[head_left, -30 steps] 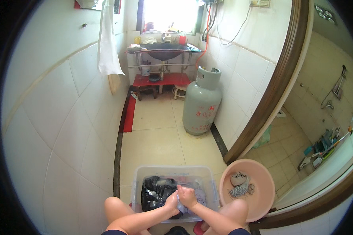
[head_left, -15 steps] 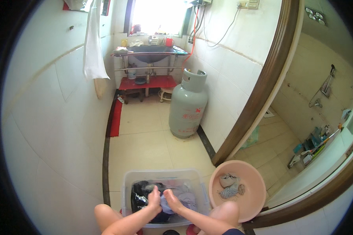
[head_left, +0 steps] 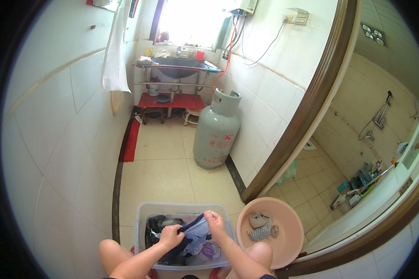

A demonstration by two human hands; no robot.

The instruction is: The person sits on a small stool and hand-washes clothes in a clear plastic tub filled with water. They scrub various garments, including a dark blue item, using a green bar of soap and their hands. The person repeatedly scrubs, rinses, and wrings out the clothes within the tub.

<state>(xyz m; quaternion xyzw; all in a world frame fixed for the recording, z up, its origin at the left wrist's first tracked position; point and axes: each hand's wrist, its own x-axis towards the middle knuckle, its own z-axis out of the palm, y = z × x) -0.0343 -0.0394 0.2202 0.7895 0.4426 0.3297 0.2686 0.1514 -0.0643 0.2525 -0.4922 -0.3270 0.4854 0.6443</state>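
My left hand [head_left: 171, 235] and my right hand [head_left: 216, 224] each grip an edge of a wet-looking light-blue and navy garment [head_left: 198, 236]. It is stretched between them over a clear plastic tub [head_left: 185, 205], its lower part hanging inside. Both hands have their fingers closed on the cloth, the right one a little higher. Below it in the tub lie a purple-grey cloth [head_left: 210, 251] and a shiny black item [head_left: 152, 231], partly covered. The garment's exact kind cannot be made out.
Close to the tub's right side stands a pink basin [head_left: 293, 223] holding small grey and striped cloths [head_left: 261, 231]. A grey-green gas cylinder [head_left: 216, 132] is against the right wall, a sink [head_left: 179, 69] beyond it. My bent knees flank the tub; a door frame [head_left: 298, 111] rises at right.
My hands have moved apart and slightly up, spreading the light-blue and navy garment between them; before, they were close together low in the tub. The whole view has shifted slightly.
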